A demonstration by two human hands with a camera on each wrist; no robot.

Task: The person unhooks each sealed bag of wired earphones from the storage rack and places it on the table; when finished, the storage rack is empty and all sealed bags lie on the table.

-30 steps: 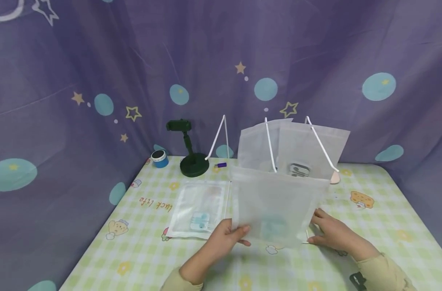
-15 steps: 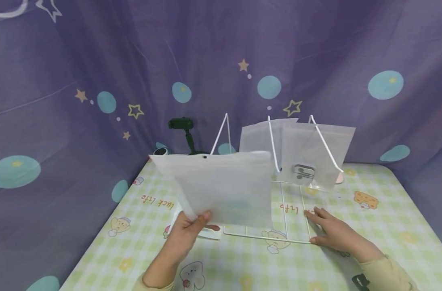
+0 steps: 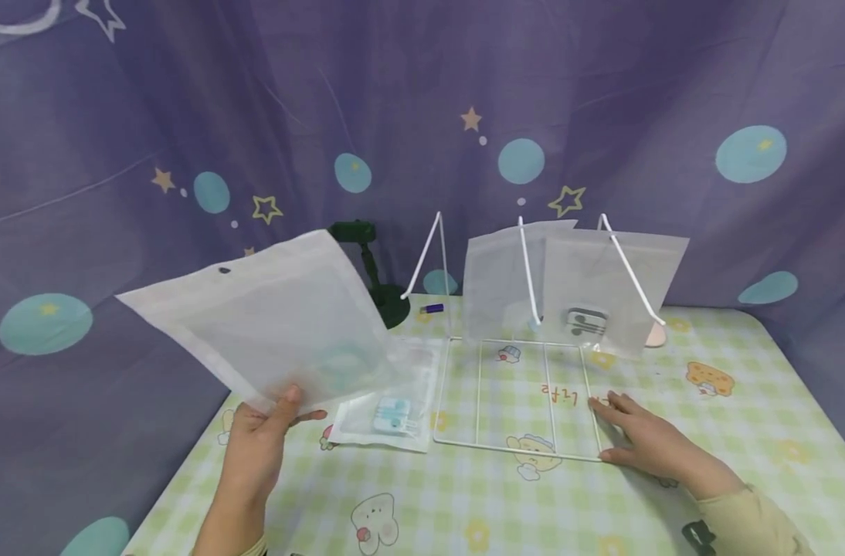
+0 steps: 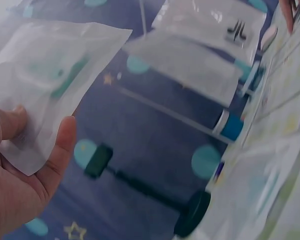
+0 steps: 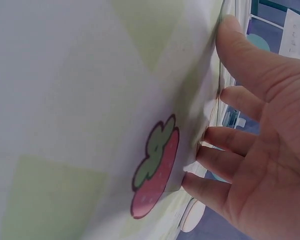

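Observation:
My left hand (image 3: 256,444) pinches the lower edge of a frosted zip bag (image 3: 269,316) between thumb and fingers. The bag is raised and tilted at the left, with a blurred teal item inside. My right hand (image 3: 648,440) rests with fingers spread at the right side of a white wire rack's base (image 3: 520,448), its thumb by the front corner. Two frosted bags hang on the rack: a left one (image 3: 502,270) and a right one (image 3: 603,270) showing dark-outlined earphones (image 3: 586,321). The left hook (image 3: 422,255) carries no bag.
Another bag (image 3: 425,386) with teal earphones (image 3: 392,415) lies flat left of the rack. Behind are a dark green stand (image 3: 391,305), a small purple stick (image 3: 432,308) and a pale pink round thing (image 3: 656,334). A blue jar (image 4: 231,125) shows in the left wrist view.
My left hand has carried the frosted bag from in front of the rack to the left, and the bag has tilted. The rack's base has come into sight. My right hand stays at the base.

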